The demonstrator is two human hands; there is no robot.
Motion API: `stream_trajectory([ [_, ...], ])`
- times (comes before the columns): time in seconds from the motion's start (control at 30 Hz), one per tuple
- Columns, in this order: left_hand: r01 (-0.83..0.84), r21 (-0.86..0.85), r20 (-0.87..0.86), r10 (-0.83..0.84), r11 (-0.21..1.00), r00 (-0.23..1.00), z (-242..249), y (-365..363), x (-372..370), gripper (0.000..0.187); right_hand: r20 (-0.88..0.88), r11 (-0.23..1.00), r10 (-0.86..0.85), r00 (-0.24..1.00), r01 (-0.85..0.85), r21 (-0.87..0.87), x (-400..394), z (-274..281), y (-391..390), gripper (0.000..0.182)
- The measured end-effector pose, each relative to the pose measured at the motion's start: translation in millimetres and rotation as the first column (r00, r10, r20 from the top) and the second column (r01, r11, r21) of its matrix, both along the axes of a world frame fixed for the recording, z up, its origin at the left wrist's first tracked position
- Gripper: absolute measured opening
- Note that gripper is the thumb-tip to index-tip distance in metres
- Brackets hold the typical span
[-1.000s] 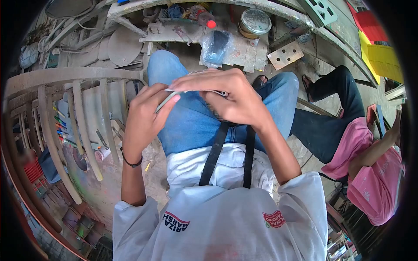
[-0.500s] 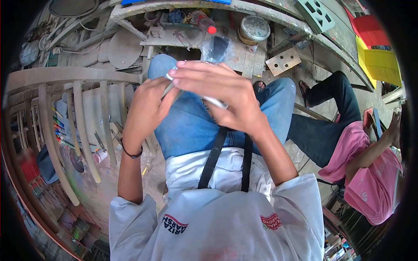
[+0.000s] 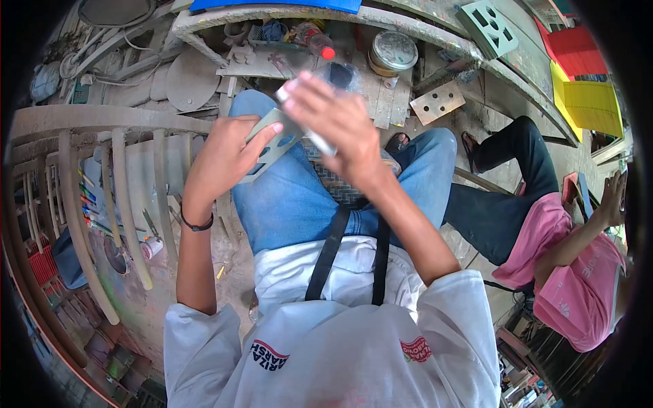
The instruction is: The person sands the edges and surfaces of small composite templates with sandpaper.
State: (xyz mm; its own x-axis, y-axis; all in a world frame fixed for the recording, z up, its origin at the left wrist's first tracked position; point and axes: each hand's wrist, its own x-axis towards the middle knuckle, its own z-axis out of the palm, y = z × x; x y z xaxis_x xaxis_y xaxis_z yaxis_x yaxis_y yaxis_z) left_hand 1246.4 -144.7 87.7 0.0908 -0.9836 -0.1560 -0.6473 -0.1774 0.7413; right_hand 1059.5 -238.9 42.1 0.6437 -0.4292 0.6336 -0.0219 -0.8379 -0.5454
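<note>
My left hand [image 3: 228,155] grips the near side of a grey-green board [image 3: 280,148] with cut-out holes, the thumb lying on its face. The board is held tilted over my lap. Across its far side lies my right hand [image 3: 345,134], blurred by motion, its fingers pressed together on a folded pale sheet [image 3: 321,141]. White edges of the sheet stick out past the fingertips and below the palm. Whether it is sandpaper or cloth I cannot make out. Part of the board is hidden behind the right hand.
A wooden bench [image 3: 428,34] runs along the front, with a similar grey-green board [image 3: 488,28] on it. Below are a lidded bucket [image 3: 393,53], a red-capped bottle [image 3: 320,46] and an unpainted holed board [image 3: 437,99]. A slatted wooden frame [image 3: 122,117] stands left; a person in pink [image 3: 578,285] sits right.
My right hand has slid up and left with the pale sheet and turned. The board is tipped so that its holed face shows. The left hand still holds it.
</note>
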Motion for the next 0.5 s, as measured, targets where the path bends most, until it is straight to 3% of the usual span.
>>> stream_trajectory([
  [0.07, 0.038, -0.092, -0.012, -0.039, 0.995, 0.999, -9.3, 1.3, 5.2, 0.036, 0.033, 0.993, 0.118, 0.993, -0.117, -0.027, 2.7, 8.1, 9.0, 0.063],
  [0.13, 0.090, -0.197, -0.019, -0.095, 0.976, 0.995, -9.4, -3.0, 5.2, 0.037, 0.021, 0.999, 0.009, 1.000, -0.008, -0.038, 2.6, -8.7, -6.1, 0.062],
  [0.2, -0.006, 0.024, -0.113, 0.008, 1.000, 0.994, -1.1, -3.6, 3.4, 0.040, 0.024, 0.992, -0.117, 0.993, 0.118, -0.040, 1.3, -12.6, -17.0, 0.061],
  [0.23, -0.010, 0.027, -0.115, 0.013, 1.000, 0.993, -4.2, -3.2, 5.3, 0.040, 0.021, 0.993, -0.112, 0.993, 0.113, -0.037, 3.1, -4.8, -12.0, 0.061],
  [0.3, 0.082, -0.115, -0.070, -0.090, 0.990, 0.993, -10.1, -2.5, 10.0, 0.043, 0.049, 0.994, 0.104, 0.993, -0.104, -0.020, 6.9, 8.6, 5.8, 0.051],
  [0.37, 0.053, -0.058, -0.091, -0.058, 0.997, 0.994, -5.4, -3.4, 7.0, 0.044, 0.031, 0.995, 0.092, 0.995, -0.091, -0.047, 7.2, -3.6, -4.5, 0.051],
  [0.43, 0.000, -0.006, -0.110, -0.001, 1.000, 0.994, -1.1, -5.2, 3.5, 0.044, -0.001, 0.989, -0.149, 0.989, 0.148, -0.019, 4.8, -7.5, -18.0, 0.052],
  [0.5, -0.007, 0.011, -0.079, 0.008, 1.000, 0.997, -1.6, -3.3, 1.9, 0.043, 0.031, 0.994, -0.110, 0.993, 0.111, -0.017, 6.6, -3.5, -8.9, 0.055],
])
